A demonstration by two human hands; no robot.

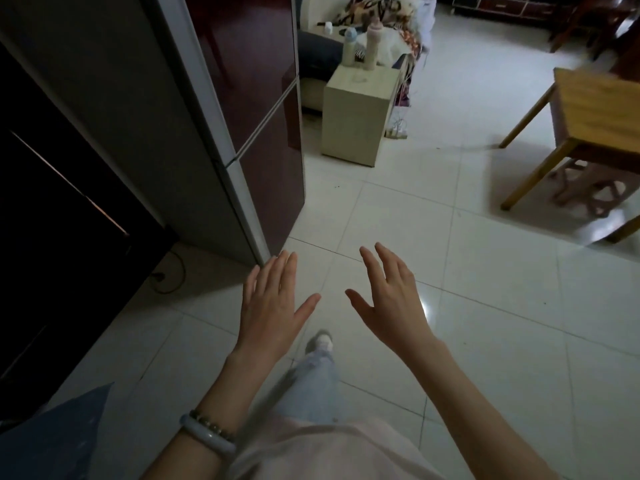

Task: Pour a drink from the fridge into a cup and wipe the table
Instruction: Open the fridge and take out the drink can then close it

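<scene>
A tall fridge (249, 98) with dark red doors and grey sides stands at the left, both doors closed. My left hand (273, 303) is held out flat over the tiled floor, fingers apart, just below the fridge's bottom corner. My right hand (391, 299) hovers beside it, also spread and holding nothing. A wooden table (602, 109) stands at the right edge, only partly in view. No cup, drink or cloth is visible.
A small beige cabinet (356, 116) beyond the fridge carries two bottles (360, 46). A sofa with a patterned blanket (377, 12) is behind it. A dark cabinet (52, 202) fills the left. A cable (173, 275) lies on the floor. A stool (588, 188) stands under the table.
</scene>
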